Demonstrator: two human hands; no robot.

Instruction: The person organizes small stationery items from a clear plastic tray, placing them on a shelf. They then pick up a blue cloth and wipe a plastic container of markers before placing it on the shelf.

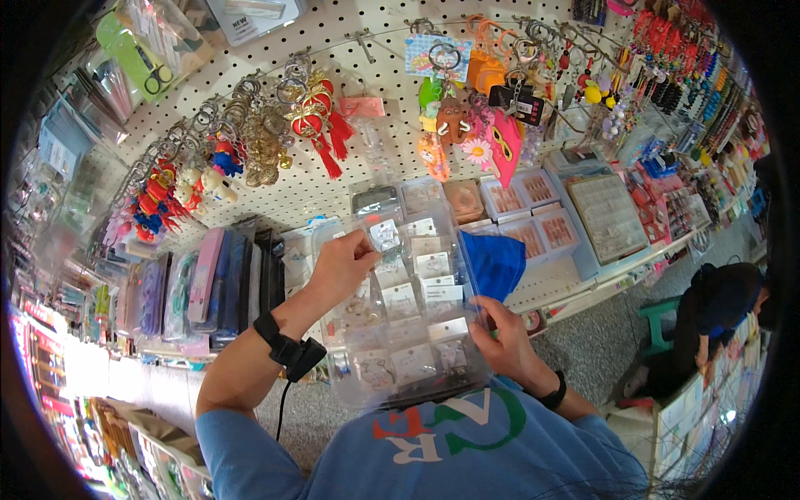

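Observation:
A clear plastic compartment box [400,390] is held in front of my chest, partly over the shelf. Small packets on white cards [400,300] fill its compartments; some seem to carry jewellery. My right hand [503,337] grips the box's right side, thumb on top. Above the upper left compartments, my left hand [347,265] has its fingertips pinched together near a clear packet [385,236]. Whether that packet is between the fingers cannot be made out. A black strap with a small device [290,350] is on my left wrist, its cable hanging down.
Keyrings with charms [450,122] hang from a pegboard [387,81] ahead. Pencil cases [206,281] stand at left. Right of the box lie blue cloth [497,262] and boxes of press-on nails [531,206]. A person [719,312] sits at right by a green stool [656,325].

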